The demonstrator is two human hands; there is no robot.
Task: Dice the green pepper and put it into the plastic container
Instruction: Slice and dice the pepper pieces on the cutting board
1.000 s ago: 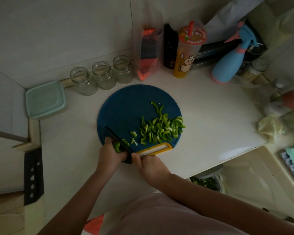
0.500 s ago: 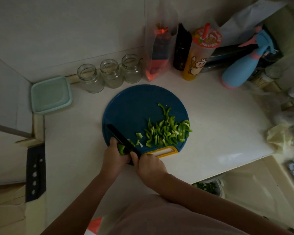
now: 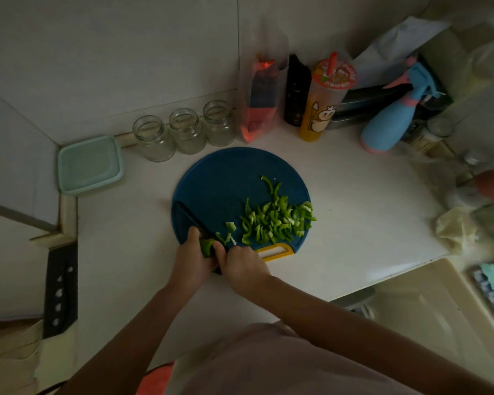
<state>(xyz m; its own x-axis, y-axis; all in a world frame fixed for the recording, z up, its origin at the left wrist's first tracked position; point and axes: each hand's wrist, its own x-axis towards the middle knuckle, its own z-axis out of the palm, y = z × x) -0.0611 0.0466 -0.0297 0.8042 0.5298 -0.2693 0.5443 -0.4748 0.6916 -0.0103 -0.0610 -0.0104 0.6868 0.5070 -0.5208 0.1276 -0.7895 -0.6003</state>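
Left hand (image 3: 191,259): we pinch the green pepper (image 3: 206,247) end.
Right hand (image 3: 244,266): we grip the knife (image 3: 193,218).
Cup (image 3: 324,104) print: unreadable.

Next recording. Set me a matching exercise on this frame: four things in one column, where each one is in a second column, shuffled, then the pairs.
Things
1. glass jars
2. plastic container
3. knife
4. uncut pepper piece

Places
A. held by the left hand
B. gripped by the right hand
C. far left corner of the counter, by the wall
D. in a row behind the cutting board

Pairs: 1-D, 2-C, 3-B, 4-A
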